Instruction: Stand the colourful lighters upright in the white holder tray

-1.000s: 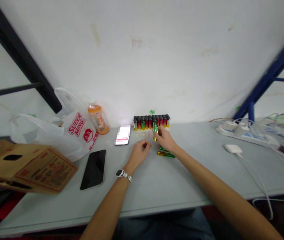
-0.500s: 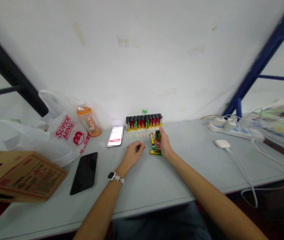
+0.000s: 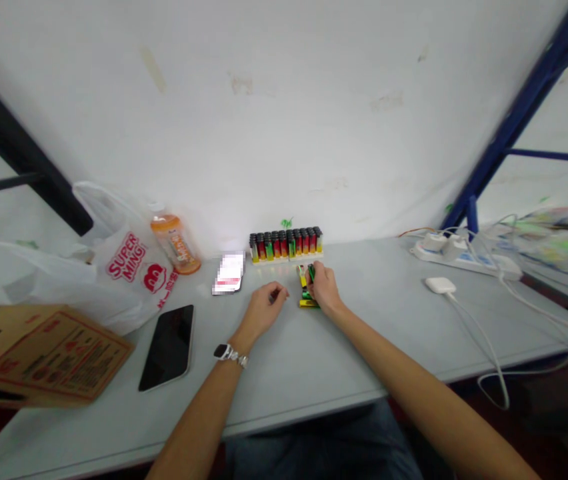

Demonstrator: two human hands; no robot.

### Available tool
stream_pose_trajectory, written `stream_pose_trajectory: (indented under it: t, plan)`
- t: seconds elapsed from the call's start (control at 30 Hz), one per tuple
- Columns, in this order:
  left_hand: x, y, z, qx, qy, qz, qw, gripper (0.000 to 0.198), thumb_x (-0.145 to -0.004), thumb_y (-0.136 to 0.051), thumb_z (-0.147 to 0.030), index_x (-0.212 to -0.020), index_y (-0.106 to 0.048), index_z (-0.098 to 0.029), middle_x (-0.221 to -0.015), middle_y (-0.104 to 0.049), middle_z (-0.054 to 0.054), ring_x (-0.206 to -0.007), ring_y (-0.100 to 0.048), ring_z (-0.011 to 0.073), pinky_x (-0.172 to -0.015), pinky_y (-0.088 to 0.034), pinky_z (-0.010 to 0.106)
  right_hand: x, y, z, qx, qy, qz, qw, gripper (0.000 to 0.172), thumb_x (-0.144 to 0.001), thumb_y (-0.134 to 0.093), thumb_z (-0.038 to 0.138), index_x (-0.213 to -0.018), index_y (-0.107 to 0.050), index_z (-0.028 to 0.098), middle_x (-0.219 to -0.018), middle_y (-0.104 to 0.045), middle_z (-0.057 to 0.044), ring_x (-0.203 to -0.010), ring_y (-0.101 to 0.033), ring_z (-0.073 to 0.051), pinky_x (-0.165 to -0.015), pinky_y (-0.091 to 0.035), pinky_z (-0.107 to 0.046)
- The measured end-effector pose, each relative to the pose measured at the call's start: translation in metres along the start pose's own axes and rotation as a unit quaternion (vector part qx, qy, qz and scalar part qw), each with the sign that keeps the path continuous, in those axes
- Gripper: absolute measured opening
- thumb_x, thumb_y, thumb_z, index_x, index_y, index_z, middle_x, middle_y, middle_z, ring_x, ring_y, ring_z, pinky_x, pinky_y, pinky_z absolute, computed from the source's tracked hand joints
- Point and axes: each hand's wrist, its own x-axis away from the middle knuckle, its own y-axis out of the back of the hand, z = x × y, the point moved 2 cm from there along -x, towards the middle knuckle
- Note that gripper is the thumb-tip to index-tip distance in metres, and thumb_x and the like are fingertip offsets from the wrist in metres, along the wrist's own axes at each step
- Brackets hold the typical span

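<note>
Several lighters with black tops (image 3: 287,245) stand upright in a white tray against the wall. My right hand (image 3: 325,285) is closed on a green lighter (image 3: 311,272), just in front of that row. Beside and under its fingers lie a yellow-and-red lighter (image 3: 303,275) and a yellow lighter (image 3: 309,303), flat on the table. My left hand (image 3: 265,305), with a watch on the wrist, rests on the table to the left, its fingers curled; whether they hold anything is hidden.
To the left are a lit phone (image 3: 229,272), a dark tablet (image 3: 168,347), an orange bottle (image 3: 177,243), a plastic bag (image 3: 129,267) and a cardboard box (image 3: 54,357). A white charger (image 3: 440,286) and power strip (image 3: 469,259) with cables lie right.
My right hand has come down a little towards the loose lighters, and its raised thumb is now bent over the green lighter. My left hand has stayed in place.
</note>
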Motion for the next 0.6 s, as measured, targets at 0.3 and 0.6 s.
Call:
stream_pose_trajectory:
  t: [0.3, 0.6]
  plan:
    - [-0.0001, -0.0012, 0.0017, -0.002, -0.003, 0.002, 1.0, 0.029, -0.089, -0.047, -0.036, -0.078, -0.067, -0.018, -0.074, -0.069, 0.003, -0.07, -0.061, 0.0155, -0.067, -0.045, 0.026, 0.0083, -0.001, 0.009, -0.061, -0.027, 0.013, 0.998, 0.066, -0.083, -0.031, 0.078, -0.054, -0.047, 0.021, -0.039, -0.032, 0.005, -0.035, -0.027, -0.009, -0.037, -0.021, -0.024]
    - [0.0004, -0.0016, 0.0019, -0.004, -0.005, 0.009, 1.0, 0.03, -0.089, -0.047, -0.036, -0.077, -0.067, -0.017, -0.075, -0.069, 0.004, -0.07, -0.061, 0.0159, -0.066, -0.044, 0.026, 0.0032, -0.0012, 0.0027, 0.026, 0.02, -0.002, 0.999, 0.056, -0.09, -0.033, 0.057, -0.047, -0.042, 0.023, -0.039, -0.034, 0.004, -0.038, -0.035, -0.011, -0.042, -0.027, -0.026]
